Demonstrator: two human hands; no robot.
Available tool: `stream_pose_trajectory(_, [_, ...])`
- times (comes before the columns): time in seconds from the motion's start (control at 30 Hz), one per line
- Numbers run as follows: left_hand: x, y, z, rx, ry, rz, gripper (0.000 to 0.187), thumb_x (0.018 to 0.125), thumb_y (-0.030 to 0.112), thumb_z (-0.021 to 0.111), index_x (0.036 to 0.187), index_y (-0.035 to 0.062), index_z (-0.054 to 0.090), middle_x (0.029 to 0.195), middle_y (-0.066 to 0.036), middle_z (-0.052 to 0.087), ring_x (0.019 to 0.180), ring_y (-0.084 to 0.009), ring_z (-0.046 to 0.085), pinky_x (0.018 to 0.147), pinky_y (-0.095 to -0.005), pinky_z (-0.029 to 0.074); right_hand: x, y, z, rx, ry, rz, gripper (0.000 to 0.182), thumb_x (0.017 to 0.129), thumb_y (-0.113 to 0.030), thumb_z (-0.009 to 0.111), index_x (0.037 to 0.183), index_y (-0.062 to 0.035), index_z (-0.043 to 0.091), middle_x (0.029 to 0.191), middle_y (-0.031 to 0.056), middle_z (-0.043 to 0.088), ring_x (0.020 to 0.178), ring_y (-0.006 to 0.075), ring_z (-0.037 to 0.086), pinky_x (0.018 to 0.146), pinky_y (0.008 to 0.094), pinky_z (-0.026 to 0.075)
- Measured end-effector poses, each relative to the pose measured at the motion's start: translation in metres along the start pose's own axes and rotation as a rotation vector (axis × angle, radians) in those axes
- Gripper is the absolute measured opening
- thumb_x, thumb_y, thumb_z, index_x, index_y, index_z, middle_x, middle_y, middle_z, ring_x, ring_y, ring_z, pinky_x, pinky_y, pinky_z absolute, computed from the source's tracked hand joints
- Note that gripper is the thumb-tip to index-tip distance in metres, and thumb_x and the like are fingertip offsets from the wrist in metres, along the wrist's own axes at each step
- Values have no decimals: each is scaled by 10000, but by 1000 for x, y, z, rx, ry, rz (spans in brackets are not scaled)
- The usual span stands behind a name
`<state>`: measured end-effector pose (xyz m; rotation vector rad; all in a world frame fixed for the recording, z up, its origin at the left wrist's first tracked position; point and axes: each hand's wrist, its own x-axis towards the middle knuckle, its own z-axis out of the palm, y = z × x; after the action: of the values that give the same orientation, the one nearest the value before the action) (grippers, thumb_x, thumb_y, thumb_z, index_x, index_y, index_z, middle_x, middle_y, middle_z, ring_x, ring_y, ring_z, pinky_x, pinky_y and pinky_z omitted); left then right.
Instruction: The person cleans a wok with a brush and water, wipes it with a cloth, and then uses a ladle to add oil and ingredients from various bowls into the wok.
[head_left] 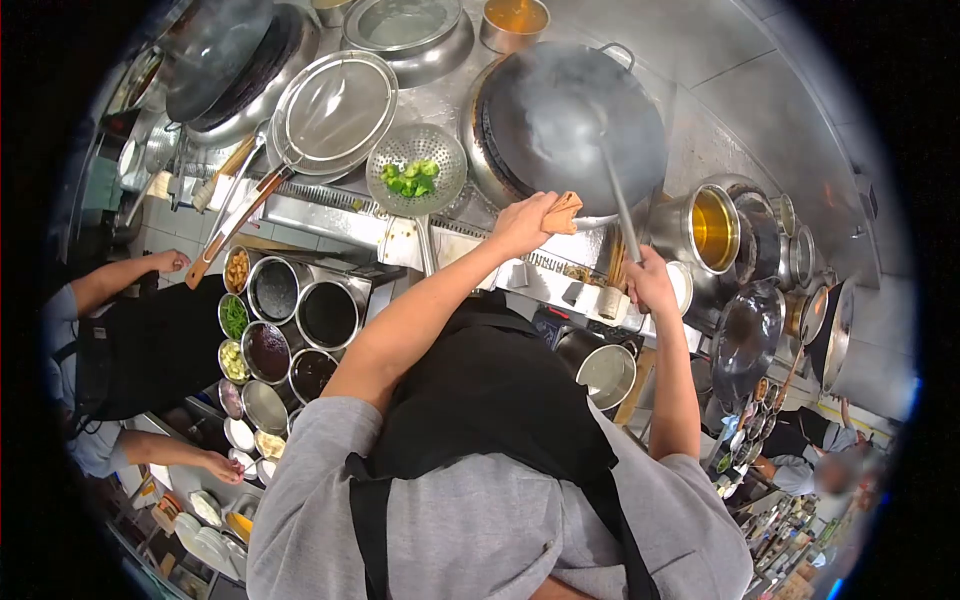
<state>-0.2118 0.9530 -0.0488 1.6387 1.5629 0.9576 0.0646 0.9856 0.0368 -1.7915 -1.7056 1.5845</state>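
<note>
My left hand point(526, 225) is closed on a folded orange-brown cloth point(563, 213) at the near edge of a large dark wok point(640, 120). Steam or smoke hides much of the wok's inside. My right hand point(651, 282) grips the handle of a long metal ladle point(620, 190), whose head reaches into the wok and is blurred by the steam. Left of the wok, a perforated strainer point(440, 150) holds green vegetable pieces point(412, 179).
A round mesh strainer point(340, 105) lies at upper left. A pot of yellow liquid point(712, 228) stands right of the wok. Ingredient containers point(328, 314) stand at lower left beside a co-worker's arms point(125, 280). Another person point(800, 450) is at far right.
</note>
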Motion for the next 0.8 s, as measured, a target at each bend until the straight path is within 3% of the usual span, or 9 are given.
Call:
stream_pose_trajectory(0.1, [-1, -6, 10, 24, 81, 43, 343, 825, 242, 687, 1079, 105, 502, 1077, -133, 618, 1047, -405, 608, 822, -501, 473, 36, 20, 3, -172, 252, -218, 136, 904, -107, 552, 1018, -49, 507, 601, 26, 499, 402, 124, 474, 345, 278, 353])
stream_pose_trajectory(0.2, [-2, -6, 13, 42, 39, -25, 356, 814, 248, 698, 1069, 100, 500, 1075, -134, 625, 1047, -409, 604, 826, -502, 477, 52, 37, 30, -20, 232, -54, 152, 909, -90, 534, 1049, -58, 485, 609, 17, 480, 402, 128, 470, 338, 293, 356])
stream_pose_trajectory(0.3, [-21, 7, 12, -81, 155, -68, 510, 791, 238, 745, 1225, 100, 516, 1082, -127, 659, 1033, -350, 651, 849, -435, 514, 18, 42, 61, 409, 43, 71, 138, 932, -90, 525, 1061, -63, 481, 614, 3, 462, 409, 137, 458, 345, 314, 363])
stream_pose_trajectory(0.37, [-50, 26, 15, -297, 342, -127, 619, 833, 226, 759, 1361, 59, 483, 1118, -130, 683, 996, -266, 690, 865, -367, 548, -4, 22, 53, 1073, -383, 145, 112, 971, -82, 491, 1071, -32, 503, 606, -29, 427, 426, 110, 424, 371, 289, 354])
stream_pose_trajectory(0.43, [-90, 77, 0, -1050, 279, -302, 418, 895, 170, 704, 1251, 32, 536, 985, -106, 689, 908, -240, 702, 818, -361, 570, 0, 21, 32, 1538, -654, 189, 110, 980, -70, 464, 1034, 5, 523, 602, -46, 427, 424, 68, 404, 376, 241, 352])
stream_pose_trajectory(0.5, [-136, 128, -18, -1294, 246, -449, 394, 912, 141, 688, 1252, 25, 527, 987, -101, 678, 872, -217, 697, 767, -357, 587, 4, 5, -4, 1656, -772, 233, 114, 980, -58, 453, 997, 25, 529, 604, -48, 431, 430, 32, 387, 372, 204, 330])
stream_pose_trajectory(0.63, [-212, 213, -27, -1204, 444, -515, 432, 923, 170, 705, 1277, 20, 510, 989, -105, 668, 854, -214, 686, 739, -365, 587, 1, 15, -53, 930, -578, 177, 129, 954, -74, 485, 1058, -10, 527, 620, -39, 445, 421, 65, 411, 373, 224, 342])
stream_pose_trajectory(0.73, [-254, 236, -10, -1139, 634, -534, 429, 910, 129, 713, 1270, 10, 512, 1001, -105, 661, 856, -211, 682, 744, -352, 581, 29, 41, -54, 215, -325, -155, 187, 917, -111, 545, 1069, -4, 525, 685, 63, 573, 456, 162, 535, 406, 304, 423])
stream_pose_trajectory(0.8, [-274, 241, -2, -1117, 622, -521, 423, 911, 122, 706, 1268, 4, 512, 1005, -110, 660, 859, -212, 681, 746, -349, 578, 47, 44, -41, -478, 176, -362, 275, 880, -130, 562, 1102, 19, 497, 857, 239, 671, 683, 349, 684, 588, 428, 530])
